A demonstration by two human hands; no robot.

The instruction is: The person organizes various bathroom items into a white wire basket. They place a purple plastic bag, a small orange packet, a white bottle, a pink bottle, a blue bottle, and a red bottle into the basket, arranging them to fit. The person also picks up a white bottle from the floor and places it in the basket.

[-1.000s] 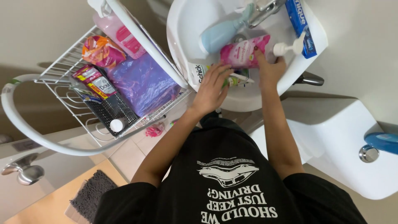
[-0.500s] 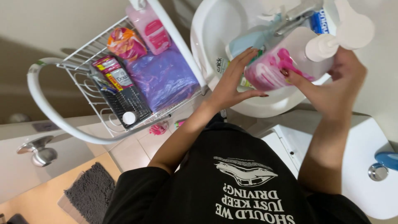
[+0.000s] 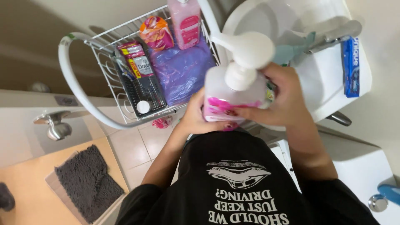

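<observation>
- Both hands are gripping a pump bottle (image 3: 233,89), white with a pink label, in front of the sink (image 3: 329,89): left hand (image 3: 200,118) cupping its base, right hand (image 3: 279,100) wrapping its side.
- Left of the sink, a wire basket (image 3: 106,77) is holding a purple packet (image 3: 181,71), a dark pack (image 3: 141,85), an orange pouch (image 3: 156,33) and a pink bottle (image 3: 185,18).
- A blue box (image 3: 351,66) is lying on the sink's right rim.

White pump bottle (image 3: 233,89) with pink label; grey mat (image 3: 88,182).
</observation>
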